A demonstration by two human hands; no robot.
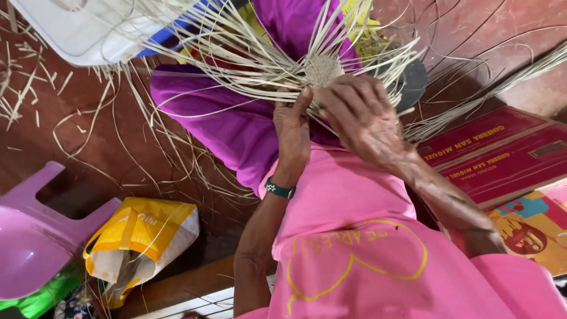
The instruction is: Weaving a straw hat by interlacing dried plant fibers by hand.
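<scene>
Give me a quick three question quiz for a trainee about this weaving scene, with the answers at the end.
1. True or false: both hands grip the woven disc.
2. Which hand's wrist carries the green band?
3. Multiple choice: what lies on the floor at lower left, beside the purple plastic stool? A) a metal bucket B) a yellow and white bag C) a pair of scissors

Key
1. True: the left hand and the right hand both hold the woven disc, with pale strips fanning out from it.
2. The left; the green band sits on that wrist.
3. B: the yellow and white bag lies next to the purple plastic stool.
</scene>
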